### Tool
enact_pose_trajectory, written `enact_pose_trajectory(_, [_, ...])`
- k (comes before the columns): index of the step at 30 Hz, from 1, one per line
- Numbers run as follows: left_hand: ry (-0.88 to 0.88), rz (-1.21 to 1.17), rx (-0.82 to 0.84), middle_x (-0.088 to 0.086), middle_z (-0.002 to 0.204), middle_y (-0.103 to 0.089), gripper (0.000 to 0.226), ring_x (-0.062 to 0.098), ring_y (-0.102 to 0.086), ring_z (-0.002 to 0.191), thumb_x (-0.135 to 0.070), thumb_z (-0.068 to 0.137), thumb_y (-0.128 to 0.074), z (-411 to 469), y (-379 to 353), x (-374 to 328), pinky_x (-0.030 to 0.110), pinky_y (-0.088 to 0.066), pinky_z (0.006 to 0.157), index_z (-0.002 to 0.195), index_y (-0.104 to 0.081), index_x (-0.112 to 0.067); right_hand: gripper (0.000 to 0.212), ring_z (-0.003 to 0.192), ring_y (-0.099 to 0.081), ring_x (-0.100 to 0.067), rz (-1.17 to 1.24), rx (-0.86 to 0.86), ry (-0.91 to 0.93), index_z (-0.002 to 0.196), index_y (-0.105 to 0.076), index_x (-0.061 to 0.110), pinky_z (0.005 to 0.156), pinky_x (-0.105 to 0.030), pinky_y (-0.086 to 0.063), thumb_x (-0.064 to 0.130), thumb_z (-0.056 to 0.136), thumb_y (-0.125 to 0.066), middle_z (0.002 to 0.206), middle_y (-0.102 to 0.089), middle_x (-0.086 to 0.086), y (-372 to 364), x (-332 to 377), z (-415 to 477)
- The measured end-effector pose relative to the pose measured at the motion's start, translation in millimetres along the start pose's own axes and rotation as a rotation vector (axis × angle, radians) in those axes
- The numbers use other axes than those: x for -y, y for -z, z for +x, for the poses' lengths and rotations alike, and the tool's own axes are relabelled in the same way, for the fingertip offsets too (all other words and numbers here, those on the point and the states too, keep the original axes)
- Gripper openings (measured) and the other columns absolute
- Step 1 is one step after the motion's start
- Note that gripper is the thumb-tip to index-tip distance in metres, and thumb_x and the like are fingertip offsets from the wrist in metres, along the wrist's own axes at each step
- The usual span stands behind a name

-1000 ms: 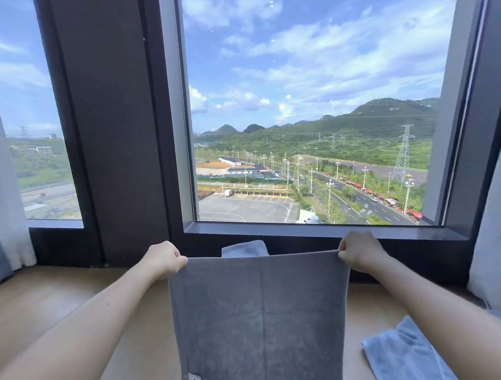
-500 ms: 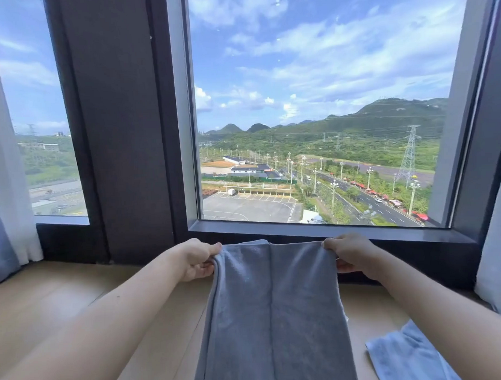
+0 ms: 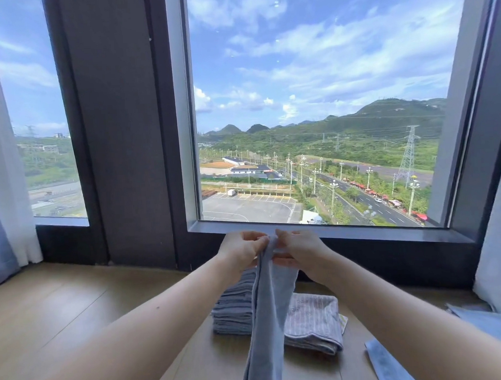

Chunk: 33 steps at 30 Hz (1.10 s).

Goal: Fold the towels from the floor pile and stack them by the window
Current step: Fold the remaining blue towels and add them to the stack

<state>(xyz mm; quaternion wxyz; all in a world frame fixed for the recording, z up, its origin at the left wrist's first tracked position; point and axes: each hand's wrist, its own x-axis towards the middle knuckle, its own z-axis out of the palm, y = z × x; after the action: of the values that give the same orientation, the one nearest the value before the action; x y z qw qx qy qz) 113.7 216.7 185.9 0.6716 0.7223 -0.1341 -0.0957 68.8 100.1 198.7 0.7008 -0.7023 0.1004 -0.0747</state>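
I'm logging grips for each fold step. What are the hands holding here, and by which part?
Both the left hand and the right hand pinch the blue-grey towel at its top edge, corners brought together; the rest hangs down.

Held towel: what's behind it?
Behind the held towel: a stack of folded towels and a striped towel on the wooden ledge. Their middle parts are covered.

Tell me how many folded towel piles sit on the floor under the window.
2: a tall grey stack left of the hanging towel, and a low striped towel right of it. The hanging towel hides part of both.
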Motion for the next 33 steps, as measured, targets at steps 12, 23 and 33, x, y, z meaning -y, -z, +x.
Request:
enact_pose_trajectory(12, [-0.184,0.061,0.011,-0.001,0.084,-0.065,0.019,0.006,-0.06,0.077,0.005,0.088,-0.057,-4.7,22.7,-1.4,0.012,-0.05,0.068,0.097,-0.064,-0.01,0.027,0.106,-0.055,-0.018,-0.535,0.008,0.21,0.111,-0.064,0.015,0.087,-0.027,-0.043,0.032,0.093,-0.054,0.112,-0.061,-0.001,19.9,-0.2,-1.2])
enact_pose_trajectory(23, [-0.209,0.058,0.038,0.002,0.08,-0.061,0.032,0.011,-0.056,0.073,0.009,0.093,-0.044,-3.4,39.5,-5.5,0.018,-0.048,0.065,0.086,-0.061,-0.017,0.073,0.114,-0.054,-0.023,-0.604,0.072,0.094,0.138,-0.039,0.021,0.09,-0.03,-0.042,0.016,0.076,-0.076,0.117,-0.06,-0.004,69.5,-17.9,11.0])
enact_pose_trajectory(33, [-0.175,0.488,-0.198,0.003,0.097,-0.063,0.018,0.017,-0.056,0.092,-0.006,0.087,-0.058,5.2,68.1,7.4,0.024,-0.044,0.077,0.094,-0.061,-0.022,0.008,0.078,-0.062,-0.008,-0.605,0.046,0.261,0.079,-0.068,0.019,0.088,-0.033,-0.047,0.021,0.087,-0.064,0.08,-0.068,0.006,64.1,-9.5,-0.9])
